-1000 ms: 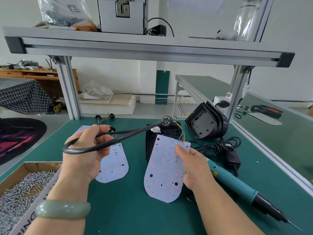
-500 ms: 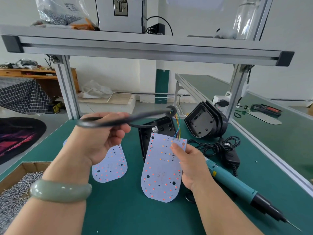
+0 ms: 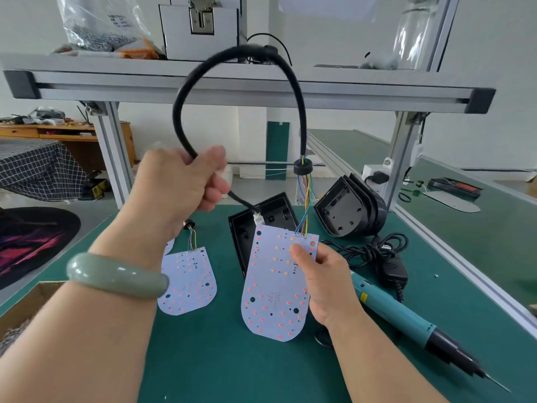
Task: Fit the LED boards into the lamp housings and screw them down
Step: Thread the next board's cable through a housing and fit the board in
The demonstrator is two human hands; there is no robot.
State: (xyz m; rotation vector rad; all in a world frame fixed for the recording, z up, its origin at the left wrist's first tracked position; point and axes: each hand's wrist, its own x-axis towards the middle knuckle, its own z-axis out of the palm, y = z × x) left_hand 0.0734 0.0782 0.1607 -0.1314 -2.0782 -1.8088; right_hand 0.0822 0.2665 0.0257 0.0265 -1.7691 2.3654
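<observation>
My right hand (image 3: 325, 283) pinches the right edge of a white LED board (image 3: 274, 286), holding it tilted above the green mat. Coloured wires run up from its top through a black grommet (image 3: 303, 167) into a black cable (image 3: 241, 53). My left hand (image 3: 180, 181) grips that cable, which arcs high overhead; its white plug end (image 3: 258, 219) hangs near an open black lamp housing (image 3: 270, 213) behind the board. A second LED board (image 3: 189, 280) lies flat to the left. More black housings (image 3: 345, 210) are stacked at the right.
A teal electric screwdriver (image 3: 406, 318) lies on the mat at the right, beside a coiled black cord and adapter (image 3: 380, 257). A cardboard box of screws (image 3: 17, 315) sits at the left edge. An aluminium shelf rail (image 3: 232, 88) crosses overhead.
My left hand has lifted the cable from near the mat up high, so it now loops above the shelf rail. The board in my right hand rose slightly and stayed in the same grip.
</observation>
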